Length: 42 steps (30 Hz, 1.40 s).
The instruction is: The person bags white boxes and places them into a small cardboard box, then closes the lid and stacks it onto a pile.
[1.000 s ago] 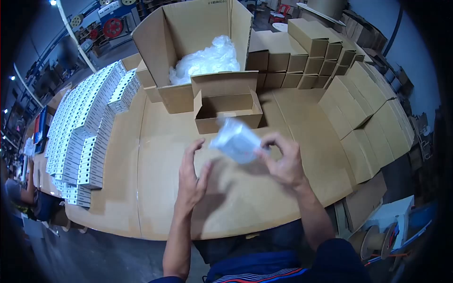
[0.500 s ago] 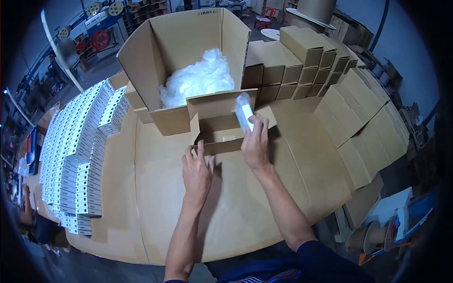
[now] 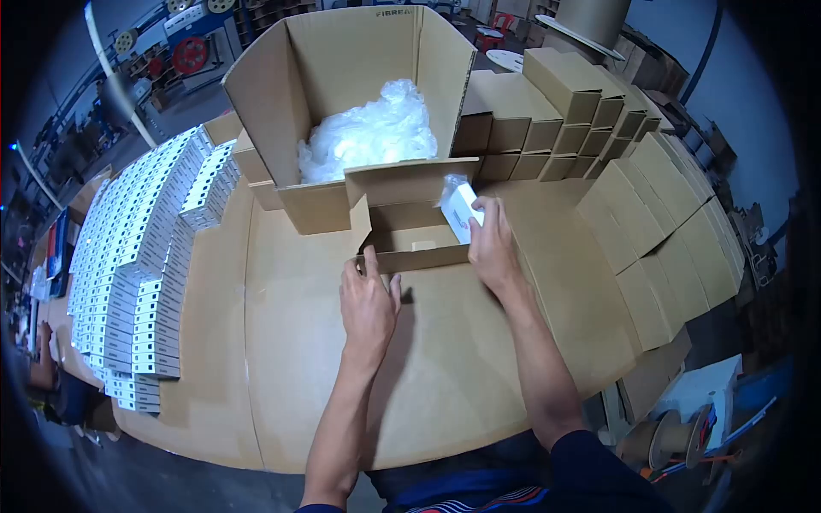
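Observation:
A small open brown carton (image 3: 402,258) lies on the cardboard-covered table, its lid flap standing up behind it. My left hand (image 3: 369,301) rests against the carton's front left corner, fingers on its edge. My right hand (image 3: 493,246) holds a small white box wrapped in clear plastic (image 3: 461,210) at the carton's right end, partly lowered inside it.
A large open carton (image 3: 342,94) with crumpled clear plastic bags (image 3: 369,130) stands behind. Rows of small white boxes (image 3: 141,248) cover the left. Stacks of closed brown cartons (image 3: 633,171) fill the back and right. The table edge (image 3: 282,462) runs near me.
My right hand has carried the wrapped white box from in front of me to the small carton and lowered it at the right end. My left hand has moved forward to the carton's front corner.

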Motion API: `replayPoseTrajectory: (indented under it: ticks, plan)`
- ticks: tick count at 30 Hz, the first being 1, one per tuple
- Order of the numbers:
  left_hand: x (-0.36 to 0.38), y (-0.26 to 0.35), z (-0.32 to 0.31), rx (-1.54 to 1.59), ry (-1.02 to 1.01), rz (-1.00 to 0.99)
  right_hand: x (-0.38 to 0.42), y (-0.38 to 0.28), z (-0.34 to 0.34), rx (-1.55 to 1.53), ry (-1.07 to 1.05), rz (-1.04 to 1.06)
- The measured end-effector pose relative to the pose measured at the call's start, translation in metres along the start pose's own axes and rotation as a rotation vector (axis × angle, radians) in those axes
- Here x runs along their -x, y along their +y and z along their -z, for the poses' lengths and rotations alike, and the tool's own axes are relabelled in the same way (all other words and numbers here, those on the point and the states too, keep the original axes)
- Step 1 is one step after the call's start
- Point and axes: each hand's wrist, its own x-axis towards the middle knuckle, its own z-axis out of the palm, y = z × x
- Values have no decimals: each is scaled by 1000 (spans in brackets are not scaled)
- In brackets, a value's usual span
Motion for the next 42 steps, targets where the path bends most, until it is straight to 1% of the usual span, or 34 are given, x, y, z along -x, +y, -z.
replayPoseTrajectory:
  ticks: [2,4,6,9,10,13,17,18,19,20,21,22,23,25,28,31,32,33,34,35,36,37,39,41,42]
  plan:
    - [0,-1,2,-4,-5,11,0,7,0,5,12,11]
    - [-2,2,5,-1,-33,21,1,12,-13,69,63,-59]
    - [-1,0,2,-32,-13,6,-2,13,-22,118,152,-121]
    - [1,0,4,-35,-7,2,-4,15,-26,147,114,-179]
    - [2,1,7,-22,-11,1,-4,12,-26,163,147,-192]
    - [2,0,6,-8,-22,-7,-1,12,-25,177,96,-233]
    - [3,-3,6,32,-4,-16,10,20,-31,175,149,-257]
    - [3,-4,2,43,41,-24,15,27,-33,148,179,-258]
    - [2,-1,9,119,21,-10,21,29,-37,111,202,-257]
    - [2,1,14,160,-33,26,27,22,-34,30,158,-375]
    - [4,-9,4,146,17,-61,31,18,-31,-51,103,-483]
    - [7,-9,19,204,22,-90,39,23,-34,16,36,-479]
    - [11,-9,35,246,-41,-85,44,32,-36,91,-24,-468]
    - [22,-16,62,268,-73,-51,40,24,-29,252,-132,-422]
    - [32,-59,111,279,26,47,20,-42,-25,582,14,-359]
    - [36,-121,163,128,203,164,-11,-115,-42,455,152,-139]
    - [35,-143,177,26,280,204,-23,-132,-54,240,159,66]
    - [33,-165,190,-75,350,246,-32,-160,-74,-205,87,91]
    - [28,-189,202,-143,447,220,-40,-191,-92,-381,-63,130]
    - [20,-213,213,-212,541,189,-44,-211,-121,-626,-272,175]
    - [11,-233,224,-243,573,200,-52,-229,-143,-432,-353,435]
    - [2,-250,234,-274,608,207,-55,-250,-176,-552,-476,466]
    - [-10,-285,248,-331,596,151,-68,-290,-231,-686,-659,541]
    - [-23,-309,256,-395,566,101,-78,-320,-283,-516,-614,717]
    - [-27,-318,257,-429,536,88,-84,-331,-305,-486,-609,714]
